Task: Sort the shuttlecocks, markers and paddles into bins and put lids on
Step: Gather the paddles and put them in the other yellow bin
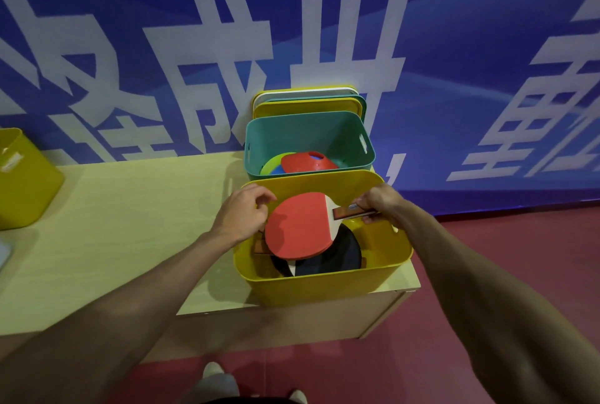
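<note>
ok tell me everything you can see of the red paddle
The red paddle is a table tennis bat: smooth red rubber face, pale wood at the neck, striped wooden handle pointing right. It is held roughly flat over the yellow bin, above a black paddle inside. The right hand pinches the handle; the left hand holds the blade's left edge.

Sports hall: blue lettered banner (pixel 454 30), red court floor (pixel 506 247), table-tennis paddles (pixel 298 228).
</note>
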The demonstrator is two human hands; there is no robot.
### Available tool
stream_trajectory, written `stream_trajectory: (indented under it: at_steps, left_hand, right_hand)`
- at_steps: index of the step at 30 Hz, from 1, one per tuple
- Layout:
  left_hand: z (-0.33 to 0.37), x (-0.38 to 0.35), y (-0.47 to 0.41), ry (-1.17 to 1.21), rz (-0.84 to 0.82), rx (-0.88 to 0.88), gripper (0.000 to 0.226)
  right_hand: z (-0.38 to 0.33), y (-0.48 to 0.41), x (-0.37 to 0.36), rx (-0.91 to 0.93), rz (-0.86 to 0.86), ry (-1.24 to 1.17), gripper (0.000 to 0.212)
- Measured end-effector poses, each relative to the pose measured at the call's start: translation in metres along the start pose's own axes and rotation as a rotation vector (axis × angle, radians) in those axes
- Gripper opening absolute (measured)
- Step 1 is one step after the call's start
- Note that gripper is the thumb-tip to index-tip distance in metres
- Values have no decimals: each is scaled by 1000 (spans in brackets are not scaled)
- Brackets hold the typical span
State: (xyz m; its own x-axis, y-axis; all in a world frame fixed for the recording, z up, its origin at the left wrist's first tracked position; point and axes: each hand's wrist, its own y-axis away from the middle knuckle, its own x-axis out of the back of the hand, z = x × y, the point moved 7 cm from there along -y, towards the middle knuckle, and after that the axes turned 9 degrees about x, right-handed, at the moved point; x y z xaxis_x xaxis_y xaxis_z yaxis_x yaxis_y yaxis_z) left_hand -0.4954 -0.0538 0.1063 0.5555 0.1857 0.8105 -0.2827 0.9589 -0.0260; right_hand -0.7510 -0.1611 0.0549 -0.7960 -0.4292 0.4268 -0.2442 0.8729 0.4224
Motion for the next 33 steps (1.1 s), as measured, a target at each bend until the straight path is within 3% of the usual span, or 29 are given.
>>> stream_trajectory:
  at_steps: [8,16,22,26,33]
  left_hand:
    - [-8,1,1,148,-62,91,27]
    - [-10,4,-5,274,-80,151,19]
    - [-12,6,-20,273,-122,180,18]
    - [-19,16,-34,348,-160,211,19]
    - [-52,54,-64,505,-210,226,20]
  right_hand:
    - [17,-14,-46,-36,-59,18,21]
    - [19,-29,-54,40,-50,479,17]
    - [-25,-30,-68,245,-126,511,22]
    - [-67,-24,-79,458,-56,468,21]
    - [-132,-31,-102,588,60,442,17]
